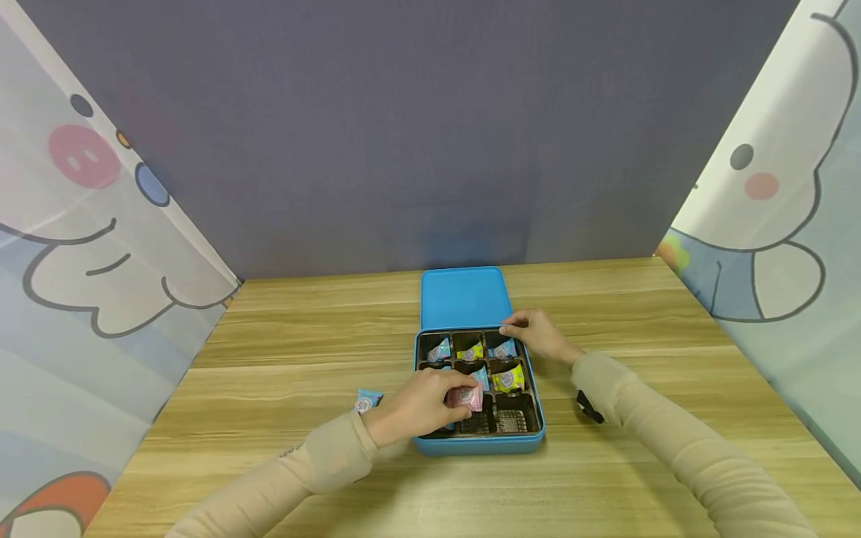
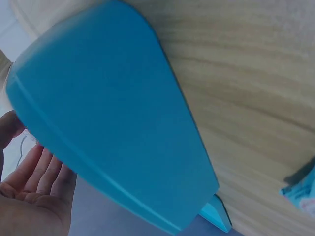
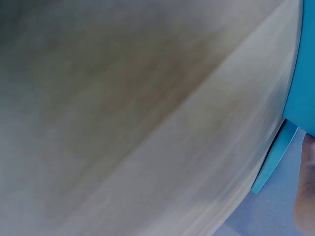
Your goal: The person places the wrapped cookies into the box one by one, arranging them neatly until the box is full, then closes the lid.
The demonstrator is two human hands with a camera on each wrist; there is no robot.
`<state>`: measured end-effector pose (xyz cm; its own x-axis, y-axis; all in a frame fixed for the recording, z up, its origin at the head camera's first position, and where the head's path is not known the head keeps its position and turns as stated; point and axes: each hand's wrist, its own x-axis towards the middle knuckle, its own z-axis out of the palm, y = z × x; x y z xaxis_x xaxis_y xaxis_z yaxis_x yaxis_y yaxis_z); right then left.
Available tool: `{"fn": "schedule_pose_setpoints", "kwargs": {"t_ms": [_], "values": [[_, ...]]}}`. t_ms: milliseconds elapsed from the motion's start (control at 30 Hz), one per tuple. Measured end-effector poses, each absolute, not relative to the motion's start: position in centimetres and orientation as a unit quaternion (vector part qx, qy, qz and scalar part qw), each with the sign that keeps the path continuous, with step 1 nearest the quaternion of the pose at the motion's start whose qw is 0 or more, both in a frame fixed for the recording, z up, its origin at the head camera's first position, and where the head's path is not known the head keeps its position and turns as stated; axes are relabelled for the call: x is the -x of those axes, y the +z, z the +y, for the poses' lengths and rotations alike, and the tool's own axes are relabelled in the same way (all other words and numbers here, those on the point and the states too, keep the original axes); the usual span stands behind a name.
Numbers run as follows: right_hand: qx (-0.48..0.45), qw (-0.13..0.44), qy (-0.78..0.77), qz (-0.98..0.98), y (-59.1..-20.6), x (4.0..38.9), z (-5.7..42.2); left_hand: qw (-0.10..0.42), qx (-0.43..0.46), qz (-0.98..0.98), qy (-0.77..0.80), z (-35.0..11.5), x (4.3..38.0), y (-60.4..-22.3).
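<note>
A blue tin box (image 1: 477,446) lies with its lid folded back, and a dark divided tray (image 1: 489,402) inside holds wrapped candies. Over the tray's front left part, my left hand (image 1: 420,403) pinches a pink-wrapped candy (image 1: 468,397) between thumb and fingers. That hand (image 2: 37,196) appears past the box's wall (image 2: 108,108) in the left wrist view. At the far right corner, my right hand (image 1: 541,336) grips the box rim; the right wrist view shows only a finger (image 3: 306,191) beside it. Blue candies (image 1: 439,350) and yellow candies (image 1: 507,379) fill several compartments.
A blue-wrapped candy (image 1: 366,400) lies on the wooden table (image 1: 289,359), left of the box. The open lid (image 1: 466,299) lies behind it, near a grey partition (image 1: 403,134). A small black object (image 1: 590,408) is by the right sleeve. Cartoon-printed curtains flank both sides.
</note>
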<state>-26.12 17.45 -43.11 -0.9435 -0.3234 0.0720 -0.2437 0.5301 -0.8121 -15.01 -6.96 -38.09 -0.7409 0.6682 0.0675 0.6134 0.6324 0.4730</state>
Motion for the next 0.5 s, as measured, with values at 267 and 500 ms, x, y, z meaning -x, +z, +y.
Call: {"fn": "schedule_pose_setpoints", "kwargs": {"t_ms": [267, 500], "values": [[0.163, 0.04, -0.456, 0.874, -42.98, 26.11, 17.53, 0.047, -0.357, 0.903, 0.235, -6.96, 14.95, -38.58], [0.16, 0.041, -0.452, 0.877, -43.01, 26.03, 17.47, 0.043, -0.36, 0.901, 0.237, -6.89, 14.82, -38.79]]}}
